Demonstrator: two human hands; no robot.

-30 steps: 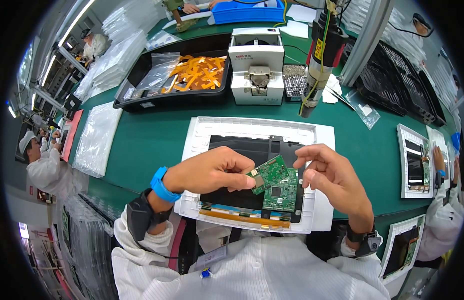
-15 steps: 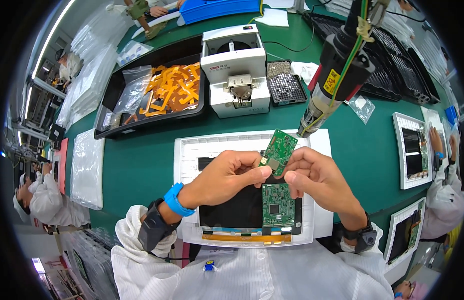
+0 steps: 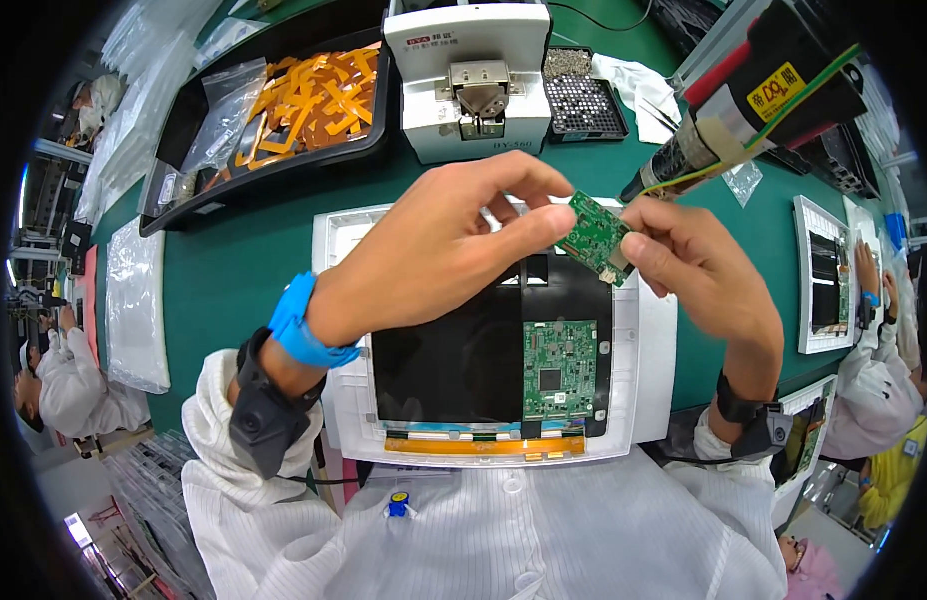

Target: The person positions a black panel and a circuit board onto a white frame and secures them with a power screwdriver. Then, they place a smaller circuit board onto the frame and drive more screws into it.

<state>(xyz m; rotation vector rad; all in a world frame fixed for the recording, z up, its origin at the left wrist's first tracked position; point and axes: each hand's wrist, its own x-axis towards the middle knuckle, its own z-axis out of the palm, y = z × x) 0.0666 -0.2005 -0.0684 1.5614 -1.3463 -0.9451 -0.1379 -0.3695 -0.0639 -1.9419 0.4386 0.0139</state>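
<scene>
Along the lower edge, the wearer's white shirt (image 3: 503,545) is cut off by the frame. Above it sits a white frame (image 3: 625,370) around a black panel (image 3: 443,365), with an orange strip (image 3: 483,446) along the near side and a larger green board (image 3: 560,370) right of centre. The left hand and forearm hide the panel's upper left part.

Over the panel's far edge, the right hand (image 3: 698,255) pinches a small green board (image 3: 595,238) by its right side, the thumb covering that edge. The left hand (image 3: 453,235) is half-curled, thumb at the board's left edge; whether it grips cannot be told.

Upper right, a power screwdriver (image 3: 718,125) slants down, its tip close above the right hand; contact is unclear. Farther off, the top edge crops a white machine (image 3: 468,90) and a black tray (image 3: 283,171), where clear plastic partly overlaps orange strips (image 3: 323,100).
</scene>
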